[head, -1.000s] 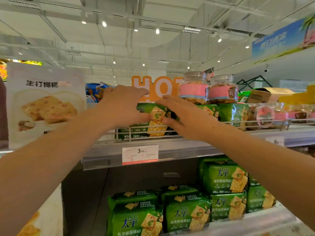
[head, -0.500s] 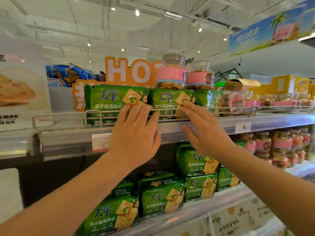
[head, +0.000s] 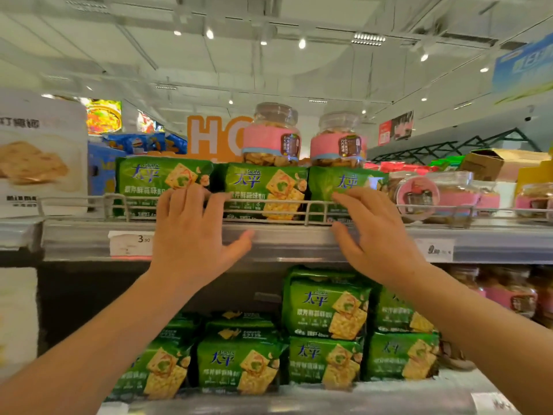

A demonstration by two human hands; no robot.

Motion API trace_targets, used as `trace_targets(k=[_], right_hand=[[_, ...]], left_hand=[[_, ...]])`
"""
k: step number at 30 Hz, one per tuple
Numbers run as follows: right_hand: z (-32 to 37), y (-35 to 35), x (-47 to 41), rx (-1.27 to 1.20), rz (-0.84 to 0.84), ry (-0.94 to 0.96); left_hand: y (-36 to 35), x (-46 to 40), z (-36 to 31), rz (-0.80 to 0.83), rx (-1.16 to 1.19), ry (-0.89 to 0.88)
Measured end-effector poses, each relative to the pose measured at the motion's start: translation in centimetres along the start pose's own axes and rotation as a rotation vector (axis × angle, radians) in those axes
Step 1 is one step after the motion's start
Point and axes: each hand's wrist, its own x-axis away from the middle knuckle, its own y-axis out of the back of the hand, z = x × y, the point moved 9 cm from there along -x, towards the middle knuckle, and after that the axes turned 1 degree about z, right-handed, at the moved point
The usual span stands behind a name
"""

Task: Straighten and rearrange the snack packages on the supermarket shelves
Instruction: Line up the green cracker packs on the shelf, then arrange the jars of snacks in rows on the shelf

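Observation:
Three green cracker packages stand side by side behind the wire rail of the upper shelf (head: 284, 244): a left one (head: 149, 178), a middle one (head: 263, 187) and a right one (head: 344, 181). My left hand (head: 194, 235) is spread flat, its fingertips touching the front of the left package at the rail. The straight fingers of my right hand (head: 371, 229) touch the lower front of the right package. Neither hand grips anything. Two pink-labelled jars (head: 272, 136) (head: 338, 142) stand on top of the packages.
More green cracker packages (head: 326, 310) are stacked on the lower shelf. Pink-labelled jars (head: 443, 193) fill the upper shelf to the right. A white cracker sign (head: 39, 151) stands at the left. A cardboard box (head: 490, 163) and an orange letter sign (head: 212, 139) lie behind.
Both hands have drawn slightly back and apart along the rail; the right hand has shifted from the middle package to the right one. The three packages now stand aligned.

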Motion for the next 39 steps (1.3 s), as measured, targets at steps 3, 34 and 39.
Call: trace_targets(k=[3,34,39], right_hand=[[-0.7,0.0,0.4,-0.013,0.019,0.049],[-8.5,2.8,-11.6,-0.419,0.087,-0.508],[-8.5,1.1,-12.1,-0.536,0.139,-0.537]], left_hand=[[0.1,0.2,-0.5,0.059,-0.028,0.059],[-3.2,-16.0,-1.6,0.220,0.459,0.256],[-5.4,-16.5,-2.0,0.363,0.596,0.294]])
